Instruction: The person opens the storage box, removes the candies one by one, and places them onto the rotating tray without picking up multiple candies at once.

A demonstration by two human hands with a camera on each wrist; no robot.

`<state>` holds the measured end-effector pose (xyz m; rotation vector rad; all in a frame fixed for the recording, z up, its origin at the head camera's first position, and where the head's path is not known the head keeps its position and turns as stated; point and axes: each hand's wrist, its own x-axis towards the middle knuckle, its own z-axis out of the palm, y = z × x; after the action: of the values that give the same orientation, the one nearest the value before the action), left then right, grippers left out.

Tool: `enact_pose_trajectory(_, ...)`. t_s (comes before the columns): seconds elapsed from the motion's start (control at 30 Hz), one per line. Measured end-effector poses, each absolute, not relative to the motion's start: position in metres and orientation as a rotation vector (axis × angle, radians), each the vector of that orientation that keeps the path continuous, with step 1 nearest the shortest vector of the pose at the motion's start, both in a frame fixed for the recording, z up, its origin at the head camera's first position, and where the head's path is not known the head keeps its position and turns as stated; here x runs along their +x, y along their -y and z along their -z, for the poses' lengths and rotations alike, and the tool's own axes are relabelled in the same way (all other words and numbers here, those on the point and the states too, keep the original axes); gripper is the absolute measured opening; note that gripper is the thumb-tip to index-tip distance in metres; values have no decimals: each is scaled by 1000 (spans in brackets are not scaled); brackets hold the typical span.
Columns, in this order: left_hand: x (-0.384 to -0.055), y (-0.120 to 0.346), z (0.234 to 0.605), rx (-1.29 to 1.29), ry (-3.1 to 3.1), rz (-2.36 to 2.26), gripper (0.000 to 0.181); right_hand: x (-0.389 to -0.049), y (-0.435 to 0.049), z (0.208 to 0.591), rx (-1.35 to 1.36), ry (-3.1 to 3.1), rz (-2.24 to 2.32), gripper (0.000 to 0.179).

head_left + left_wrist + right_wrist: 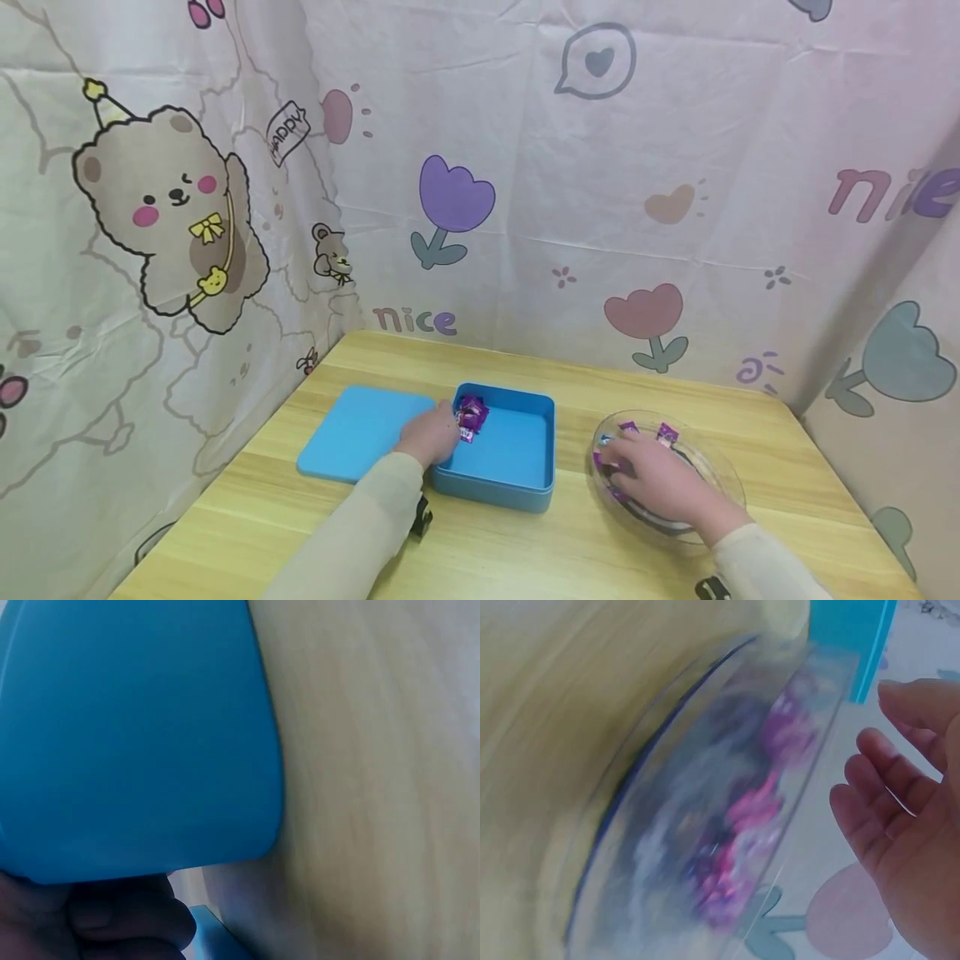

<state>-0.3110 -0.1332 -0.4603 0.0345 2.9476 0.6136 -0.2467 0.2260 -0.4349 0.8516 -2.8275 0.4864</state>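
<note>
My left hand (431, 433) grips the left wall of an open blue box (491, 492). Inside the box, several purple-wrapped candies (472, 414) lie in a pile against that left side. Up close in the left wrist view, curled fingers (135, 919) lie at the edge of the box (142, 742). Over a clear round bowl (716, 467) hovers my right hand (660, 479), fingers slightly bent. Purple and pink candies (784, 739) show through the bowl's wall in the right wrist view, apart from the right hand (911, 802), which holds nothing visible.
A flat blue lid (360, 429) lies on the wooden table (585, 550), left of the box. Printed cloth (525, 167) hangs behind the table and along both sides. Another corner of the blue box (851, 637) appears beyond the bowl in the right wrist view.
</note>
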Motion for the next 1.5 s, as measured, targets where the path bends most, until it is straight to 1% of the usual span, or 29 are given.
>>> enact_pose_trajectory(0.17, -313, 135, 460, 28, -2930, -631, 56, -250, -203, 427, 816, 2833, -526, 22)
enact_pose_trajectory(0.3, -313, 135, 459, 33, -2930, -653, 56, -255, -183, 424, 857, 2848, -578, 23)
enact_pose_trajectory(0.4, -312, 135, 458, 29, -2922, -661, 57, -260, -168, 426, 894, 2840, -598, 24)
enact_pose_trajectory(0.63, -313, 137, 455, 59, -2920, -621, 58, -271, -125, 431, 888, 2849, -679, 26)
enact_pose_trajectory(0.9, -313, 138, 455, 74, -2923, -651, 60, -289, -77, 434, 931, 2913, -540, 31)
enact_pose_trajectory(1.13, -313, 136, 460, 82, -2938, -618, 59, -294, -42, 441, 993, 2991, -432, 38)
enact_pose_trajectory(1.3, -314, 135, 460, 78, -2941, -593, 57, -296, -23, 447, 969, 3066, -366, 44)
enact_pose_trajectory(1.5, -314, 134, 460, 70, -2950, -586, 51, -301, -11, 452, 945, 3113, -427, 44)
